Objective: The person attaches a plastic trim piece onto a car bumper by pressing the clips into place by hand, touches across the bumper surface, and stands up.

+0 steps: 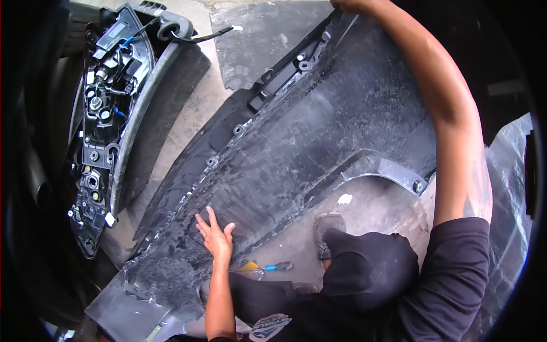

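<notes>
A large dark, dusty car body panel [285,137] spans the middle of the head view, running from lower left to upper right. Low on its surface, my left hand [216,236] rests with the fingers spread and nothing held. My right arm curves up along the panel's right side, and my right hand [352,5] is at the panel's top corner, cut off by the top edge of the view. Its fingers are mostly hidden. Clips and brackets line the panel's upper left edge, and a curved arch edge [382,165] faces my body.
At the left stands a headlamp-like assembly [102,114] with wires beside a curved dark part. A blue-ended tool [273,267] lies on the floor near my legs. Clear plastic sheeting [507,188] is at the right. A flat grey sheet [256,34] lies at the top.
</notes>
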`<state>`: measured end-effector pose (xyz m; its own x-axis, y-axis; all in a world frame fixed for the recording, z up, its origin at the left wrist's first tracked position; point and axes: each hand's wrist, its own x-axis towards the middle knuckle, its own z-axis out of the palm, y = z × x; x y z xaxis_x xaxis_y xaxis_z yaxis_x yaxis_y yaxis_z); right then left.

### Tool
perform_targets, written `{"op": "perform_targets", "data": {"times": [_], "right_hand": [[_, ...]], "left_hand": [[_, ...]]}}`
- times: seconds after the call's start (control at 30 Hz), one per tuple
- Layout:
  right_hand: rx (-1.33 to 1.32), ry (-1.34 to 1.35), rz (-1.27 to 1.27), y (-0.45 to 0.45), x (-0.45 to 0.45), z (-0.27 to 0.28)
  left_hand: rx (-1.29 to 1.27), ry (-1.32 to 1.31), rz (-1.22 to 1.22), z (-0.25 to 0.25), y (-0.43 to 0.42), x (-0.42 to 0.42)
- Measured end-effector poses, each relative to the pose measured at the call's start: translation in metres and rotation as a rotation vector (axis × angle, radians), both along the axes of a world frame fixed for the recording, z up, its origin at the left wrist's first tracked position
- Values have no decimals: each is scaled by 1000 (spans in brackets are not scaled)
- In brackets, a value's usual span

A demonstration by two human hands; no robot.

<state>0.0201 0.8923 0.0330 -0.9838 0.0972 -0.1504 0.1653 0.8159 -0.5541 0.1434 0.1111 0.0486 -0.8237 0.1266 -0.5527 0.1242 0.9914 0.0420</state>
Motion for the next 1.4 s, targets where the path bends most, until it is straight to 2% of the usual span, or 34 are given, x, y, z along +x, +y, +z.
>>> {"op": "perform_targets", "data": {"times": [0.07,0.17,0.23,0.27,0.3,0.37,0.4,0.43,0.47,0.53,0.6,0.67,0.7,0.73,0.8,0.97,1.0,1.07,1.13,1.23,1.4], "right_hand": [[672,-302,180,-49,-7,70],[677,235,182,-27,20,32],[564,437,-98,-79,47,39],[518,742,-103,-86,64,14],[393,721,-103,-105,85,6],[405,579,-70,-153,129,-14],[411,509,-53,-180,149,-16],[310,321,-12,-203,167,-15],[305,247,9,-225,174,-25],[251,183,15,-267,180,-43],[246,216,35,-297,177,-53],[254,226,-31,-316,171,-55],[258,255,-62,-319,172,-53],[251,263,-67,-318,173,-56],[232,251,-76,-318,171,-55],[232,271,-96,-319,174,-58],[225,273,-97,-318,174,-58],[216,274,-95,-317,175,-56],[207,252,-95,-318,175,-57],[185,246,-98,-317,174,-58],[174,249,-109,-316,175,-59]], "left_hand": [[-7,7,-17,1,3,-1],[3,-10,-31,-1,-2,-1],[-13,-46,-46,0,-1,-6],[-36,-28,-76,7,10,-9],[38,1,-167,9,17,-15],[224,23,-329,20,48,-29],[337,13,-394,36,95,-39],[446,0,-453,51,142,-48],[662,130,-630,61,191,-57],[894,216,-818,71,279,-85],[966,268,-823,78,366,-108],[1077,318,-780,60,439,-136],[1141,268,-722,45,468,-149],[1116,176,-607,28,493,-161],[1061,86,-558,-2,527,-182],[1103,-287,-376,-26,575,-190],[1103,-380,-359,-23,583,-190],[1082,-395,-344,-15,596,-192],[1075,-547,-219,-13,608,-199],[962,-499,-263,1,621,-193],[1023,-616,-264,-21,626,-207]]}}
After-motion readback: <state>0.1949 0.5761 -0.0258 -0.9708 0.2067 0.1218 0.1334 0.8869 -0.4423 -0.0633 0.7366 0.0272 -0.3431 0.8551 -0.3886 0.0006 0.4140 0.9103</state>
